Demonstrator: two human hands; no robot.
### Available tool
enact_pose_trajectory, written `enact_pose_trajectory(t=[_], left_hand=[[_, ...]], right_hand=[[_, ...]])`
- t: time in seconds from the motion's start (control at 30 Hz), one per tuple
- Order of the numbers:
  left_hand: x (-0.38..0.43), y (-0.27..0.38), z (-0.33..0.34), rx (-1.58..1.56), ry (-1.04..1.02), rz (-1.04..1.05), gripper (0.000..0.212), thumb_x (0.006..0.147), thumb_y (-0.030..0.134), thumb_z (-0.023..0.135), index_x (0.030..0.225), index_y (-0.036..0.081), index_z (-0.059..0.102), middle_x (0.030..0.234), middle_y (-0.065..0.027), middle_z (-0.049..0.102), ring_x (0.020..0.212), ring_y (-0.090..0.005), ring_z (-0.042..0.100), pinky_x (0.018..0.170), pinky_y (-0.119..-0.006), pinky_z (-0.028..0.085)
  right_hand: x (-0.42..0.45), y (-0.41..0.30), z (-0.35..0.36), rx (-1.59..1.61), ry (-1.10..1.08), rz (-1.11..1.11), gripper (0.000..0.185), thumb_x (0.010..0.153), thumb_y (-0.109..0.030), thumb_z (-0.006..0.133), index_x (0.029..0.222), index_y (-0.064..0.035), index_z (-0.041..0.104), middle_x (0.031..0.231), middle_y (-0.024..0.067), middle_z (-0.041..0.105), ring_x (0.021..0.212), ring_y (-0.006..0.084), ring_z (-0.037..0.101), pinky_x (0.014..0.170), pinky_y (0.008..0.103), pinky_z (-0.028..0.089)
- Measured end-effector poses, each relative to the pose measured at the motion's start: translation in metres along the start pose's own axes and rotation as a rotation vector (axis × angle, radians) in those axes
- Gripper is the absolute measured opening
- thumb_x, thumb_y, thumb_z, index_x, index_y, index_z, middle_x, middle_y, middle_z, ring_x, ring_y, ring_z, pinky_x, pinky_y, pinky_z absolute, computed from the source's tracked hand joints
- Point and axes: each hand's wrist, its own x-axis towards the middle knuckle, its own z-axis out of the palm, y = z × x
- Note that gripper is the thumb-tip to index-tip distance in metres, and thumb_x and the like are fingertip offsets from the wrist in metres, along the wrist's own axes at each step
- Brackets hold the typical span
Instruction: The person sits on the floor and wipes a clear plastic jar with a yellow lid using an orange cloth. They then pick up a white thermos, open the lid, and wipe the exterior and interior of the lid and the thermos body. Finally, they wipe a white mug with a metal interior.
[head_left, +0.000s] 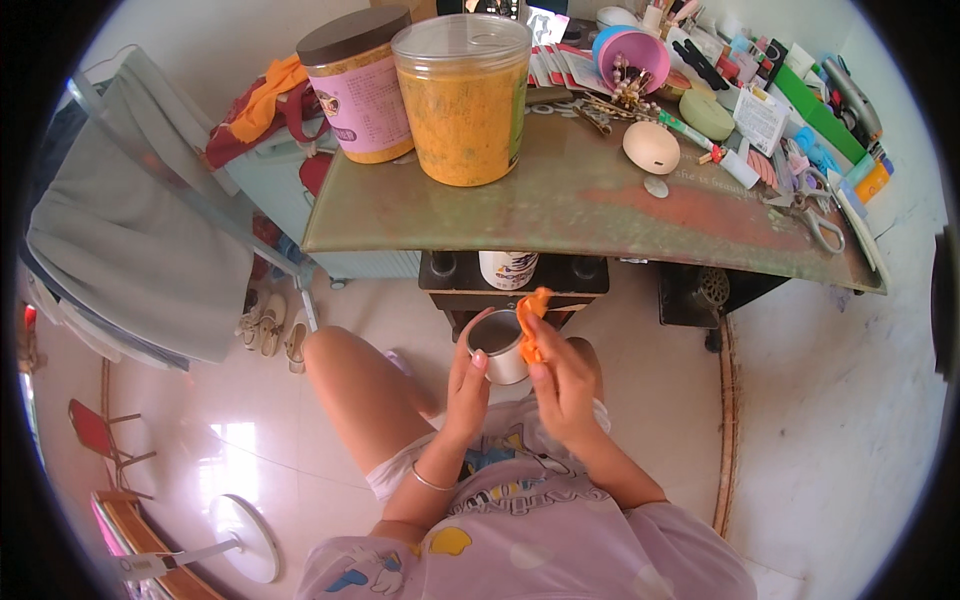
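Note:
My left hand (471, 390) grips a small light-coloured metal can or cup (508, 369) from its left side, thumb against the near wall. The round mouth tilts up, and the inside looks dark grey. In my right hand (559, 375) is a crumpled orange cloth (532, 322), pinched between thumb and fingers. The cloth touches the right side of the can's rim. Both hands are above my lap, in front of the desk edge.
On the glass-topped desk (450, 217) stand a clear-lidded tub (465, 120) and a brown-lidded jar (364, 97). Scissors (821, 225) and cosmetics lie to the right. A white printed container (508, 270) sits on a black stand (574, 281) below. Grey cloth (142, 225) hangs at left.

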Motion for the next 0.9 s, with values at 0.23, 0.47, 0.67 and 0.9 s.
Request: enact_pose_trajectory(t=[0.23, 0.47, 0.67, 0.9], left_hand=[[-0.021, 0.000, 0.006, 0.023, 0.119, 0.113, 0.064, 0.098, 0.046, 0.041, 0.140, -0.001, 0.029, 0.135, -0.0126, 0.045, 0.126, -0.0224, 0.044, 0.107, -0.036, 0.032], [-0.030, 0.024, -0.007, 0.461, 0.015, 0.283, 0.078, 0.088, 0.056, 0.054, 0.135, -0.002, 0.034, 0.129, -0.0144, 0.047, 0.117, -0.0214, 0.049, 0.099, -0.033, 0.039], [-0.027, 0.034, 0.007, 0.465, -0.104, 0.234, 0.077, 0.074, 0.044, 0.077, 0.127, -0.002, 0.044, 0.117, -0.0117, 0.055, 0.105, -0.0195, 0.056, 0.090, -0.032, 0.045], [-0.026, 0.023, 0.012, 0.548, 0.017, 0.410, 0.078, 0.069, 0.044, 0.081, 0.120, -0.004, 0.048, 0.109, -0.0121, 0.058, 0.100, -0.0205, 0.059, 0.087, -0.032, 0.046]], right_hand=[[-0.007, -0.002, 0.003, -0.108, -0.012, -0.114, 0.035, 0.094, -0.002, 0.047, 0.127, 0.0076, 0.052, 0.128, 0.0231, 0.055, 0.120, 0.0344, 0.053, 0.100, 0.0377, 0.042], [-0.017, 0.007, 0.021, -0.110, 0.159, -0.157, 0.051, 0.076, 0.007, 0.058, 0.126, -0.0039, 0.057, 0.118, 0.0120, 0.064, 0.103, 0.0293, 0.060, 0.089, 0.0359, 0.047], [-0.020, 0.000, -0.008, -0.383, -0.019, -0.154, 0.043, 0.073, 0.003, 0.060, 0.116, -0.0023, 0.057, 0.102, 0.0134, 0.063, 0.094, 0.0308, 0.061, 0.078, 0.0377, 0.051], [-0.020, 0.005, 0.001, -0.157, 0.023, -0.021, 0.041, 0.072, 0.006, 0.061, 0.112, -0.0011, 0.055, 0.096, 0.0140, 0.063, 0.088, 0.0338, 0.064, 0.074, 0.0369, 0.052]])
